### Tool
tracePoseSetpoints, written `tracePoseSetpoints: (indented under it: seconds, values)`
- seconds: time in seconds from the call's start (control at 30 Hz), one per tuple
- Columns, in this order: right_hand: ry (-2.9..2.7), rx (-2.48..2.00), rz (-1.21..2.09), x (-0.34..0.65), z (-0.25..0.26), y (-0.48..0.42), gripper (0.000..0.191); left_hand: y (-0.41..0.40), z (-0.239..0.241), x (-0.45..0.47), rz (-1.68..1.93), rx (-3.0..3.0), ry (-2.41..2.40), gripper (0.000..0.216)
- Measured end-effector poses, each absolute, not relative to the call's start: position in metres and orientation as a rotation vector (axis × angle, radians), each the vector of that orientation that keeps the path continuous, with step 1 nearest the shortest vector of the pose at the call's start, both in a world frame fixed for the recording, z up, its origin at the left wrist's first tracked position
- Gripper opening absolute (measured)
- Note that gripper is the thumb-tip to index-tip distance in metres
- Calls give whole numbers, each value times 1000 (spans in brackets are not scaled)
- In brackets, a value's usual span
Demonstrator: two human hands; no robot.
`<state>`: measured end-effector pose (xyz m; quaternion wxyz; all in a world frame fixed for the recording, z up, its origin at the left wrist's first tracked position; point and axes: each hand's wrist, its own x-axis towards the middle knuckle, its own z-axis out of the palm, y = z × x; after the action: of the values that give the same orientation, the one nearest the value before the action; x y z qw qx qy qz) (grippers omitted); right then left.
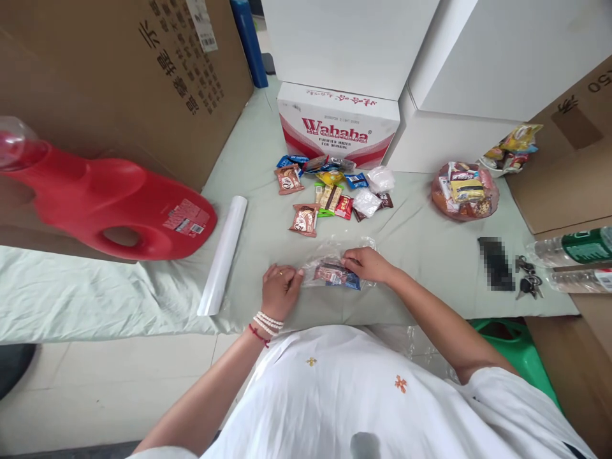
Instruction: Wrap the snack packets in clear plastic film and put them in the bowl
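A sheet of clear plastic film (pixel 329 247) lies on the cloth in front of me, with a few wrapped snack packets (pixel 337 275) on it, one reddish-brown and one blue. My right hand (pixel 370 263) is closed in a pinch at the film's right part, its fingertips over the packets. At the left edge of the film, my left hand (pixel 281 290) has its fingers curled and its thumb against the plastic. Just beyond the film sit loose snacks: brown-wrapped cakes (pixel 304 219), wafer packets (pixel 329 198), and white film-wrapped bundles (pixel 367 203).
A plastic film roll (pixel 223 255) and a large red detergent bottle (pixel 129 210) lie left. Behind stands a Wahaba-style water carton (pixel 338 124). Rightward are a pink wrapped snack bundle (pixel 465 191), a blurred dark object (pixel 496 262), keys (pixel 528 280) and water bottles (pixel 581 247).
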<state>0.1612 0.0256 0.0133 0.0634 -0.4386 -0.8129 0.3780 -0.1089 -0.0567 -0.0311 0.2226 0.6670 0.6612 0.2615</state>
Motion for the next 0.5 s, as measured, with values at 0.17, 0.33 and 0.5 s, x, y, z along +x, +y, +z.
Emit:
tracePoseSetpoints:
  seconds: [0.17, 0.33, 0.5]
  values:
    - [-2447, -1474, 1116, 159, 11, 23, 28, -57, -33, -111, 748, 1755, 2182, 17]
    - [-2557, -1545, 955, 151, 15, 13, 21, -73, -14, -101, 1049, 2140, 2016, 24]
    - [-2629, -1523, 923, 155, 30, 17, 28, -69, -5, -61, 593, 2548, 1364, 43]
